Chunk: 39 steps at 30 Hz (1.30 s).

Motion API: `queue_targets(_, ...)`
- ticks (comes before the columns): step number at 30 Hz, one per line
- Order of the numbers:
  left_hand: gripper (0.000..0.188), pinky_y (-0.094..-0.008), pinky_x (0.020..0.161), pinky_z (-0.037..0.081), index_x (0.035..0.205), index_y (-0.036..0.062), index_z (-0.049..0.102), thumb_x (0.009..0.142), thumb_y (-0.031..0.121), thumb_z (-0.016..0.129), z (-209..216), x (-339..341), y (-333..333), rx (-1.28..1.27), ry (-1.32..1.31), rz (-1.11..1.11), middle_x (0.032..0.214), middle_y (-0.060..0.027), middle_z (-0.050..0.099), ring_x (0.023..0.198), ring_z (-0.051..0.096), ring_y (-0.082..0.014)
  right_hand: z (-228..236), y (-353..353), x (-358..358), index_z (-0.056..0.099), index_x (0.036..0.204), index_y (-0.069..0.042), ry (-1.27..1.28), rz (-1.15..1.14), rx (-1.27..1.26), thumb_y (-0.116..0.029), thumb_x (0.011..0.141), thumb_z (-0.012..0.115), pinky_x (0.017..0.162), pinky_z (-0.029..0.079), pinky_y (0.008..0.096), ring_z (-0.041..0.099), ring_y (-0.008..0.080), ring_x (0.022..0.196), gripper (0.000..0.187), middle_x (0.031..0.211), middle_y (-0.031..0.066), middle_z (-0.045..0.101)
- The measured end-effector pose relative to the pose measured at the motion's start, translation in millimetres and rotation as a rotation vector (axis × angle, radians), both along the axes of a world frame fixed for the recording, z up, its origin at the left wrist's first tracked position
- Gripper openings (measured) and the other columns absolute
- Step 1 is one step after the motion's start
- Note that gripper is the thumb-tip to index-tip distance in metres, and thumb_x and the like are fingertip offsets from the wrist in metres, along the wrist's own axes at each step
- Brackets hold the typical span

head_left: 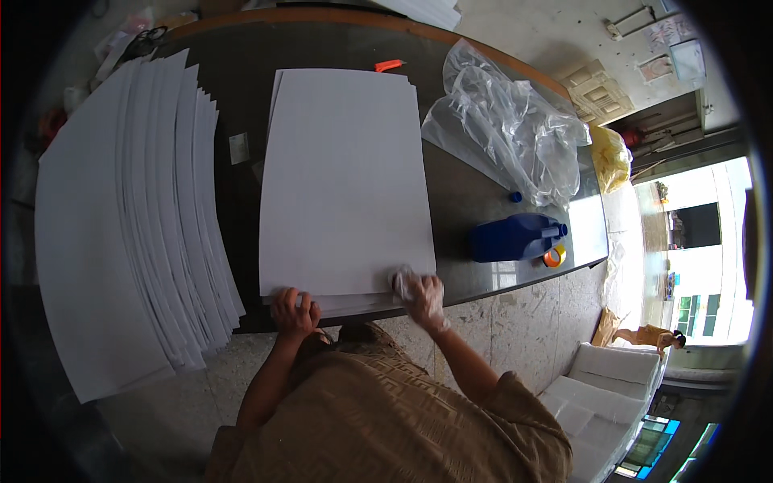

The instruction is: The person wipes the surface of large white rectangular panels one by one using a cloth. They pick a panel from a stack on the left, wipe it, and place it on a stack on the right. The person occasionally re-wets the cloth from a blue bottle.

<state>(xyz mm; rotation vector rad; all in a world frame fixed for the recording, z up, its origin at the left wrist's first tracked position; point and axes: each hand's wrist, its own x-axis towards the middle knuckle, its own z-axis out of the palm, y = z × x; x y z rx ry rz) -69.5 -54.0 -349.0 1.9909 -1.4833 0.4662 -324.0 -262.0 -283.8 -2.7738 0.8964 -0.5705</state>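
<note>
At the left of the frame, a fan of white sheets [84,233] lies overlapped on the table [235,197]; you can't tell from here whether these are finished or waiting. A small card [239,148] sits between it and the stack. Your left hand [296,312] is at the lower centre, fingers curled at the stack's near edge; whether that grip pinches a sheet, you can't tell. The stack [346,181] fills the centre, an orange cutter [389,65] just beyond its far edge. Your right hand's [424,302] grip is closed on a pale wad [403,282] at the top sheet's lower right corner, so you seem partway through wiping that sheet, with those beneath probably left to do. Rightward, the clear plastic [515,121] is off to the side, and the blue jug [515,239] is already uncapped, its cap [515,196] near it and tape [555,256] just beside.
</note>
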Motion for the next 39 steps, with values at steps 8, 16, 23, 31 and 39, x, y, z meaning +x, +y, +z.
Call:
queue_targets(8, 0.043, -0.0576, 0.095, 0.035, 0.119, -0.0005, 0.054, 0.086, 0.024, 0.065, 76, 3, 11, 0.038, 0.251, 0.357, 0.122, -0.0205, 0.047, 0.112, 0.045, -0.0425, -7, 5, -38, 0.059, 0.120, -0.004, -0.182, -0.430, 0.115, -0.011, 0.080, 0.071, 0.078, 0.045, 0.0519, 0.057, 0.0422, 0.089, 0.042, 0.095, 0.0233, 0.059)
queue_targets(16, 0.053, -0.0524, 0.095, 0.042, 0.117, -0.0064, 0.058, 0.085, 0.035, 0.067, 41, 38, 5, 0.292, 0.692, 0.636, 0.122, -0.0271, 0.052, 0.114, 0.050, -0.0422, -6, -57, 23, 0.059, 0.124, -0.008, -0.131, -0.280, 0.138, -0.016, 0.079, 0.070, 0.082, 0.046, 0.0489, 0.057, 0.0406, 0.095, 0.048, 0.098, 0.0205, 0.060)
queue_targets(23, 0.040, -0.0436, 0.085, 0.050, 0.119, -0.0053, 0.056, 0.090, 0.021, 0.066, 103, 16, -14, -0.079, 0.732, 0.548, 0.111, -0.0199, 0.060, 0.100, 0.060, -0.0315, -25, -63, 16, 0.058, 0.126, -0.010, -0.117, -0.263, 0.118, -0.018, 0.069, 0.070, 0.083, 0.044, 0.0525, 0.054, 0.0409, 0.097, 0.059, 0.105, 0.0204, 0.057)
queue_targets(31, 0.031, -0.0310, 0.071, 0.057, 0.117, 0.0020, 0.060, 0.093, 0.021, 0.067, 121, -44, -56, -0.448, 1.605, 0.171, 0.104, -0.0055, 0.066, 0.088, 0.065, -0.0147, -28, -67, 15, 0.059, 0.122, -0.005, -0.293, -0.133, -0.088, -0.020, 0.078, 0.067, 0.077, 0.047, 0.0519, 0.057, 0.0428, 0.087, 0.047, 0.092, 0.0224, 0.061)
queue_targets(39, 0.040, -0.0405, 0.083, 0.059, 0.128, 0.0003, 0.051, 0.092, 0.013, 0.065, 228, -18, -21, -0.622, 1.546, 0.024, 0.117, -0.0130, 0.062, 0.104, 0.065, -0.0223, -18, -95, 3, 0.053, 0.134, -0.007, -0.715, -0.326, 0.175, -0.022, 0.095, 0.064, 0.044, 0.045, 0.0269, 0.054, 0.0108, 0.056, 0.043, 0.086, 0.0048, 0.064)
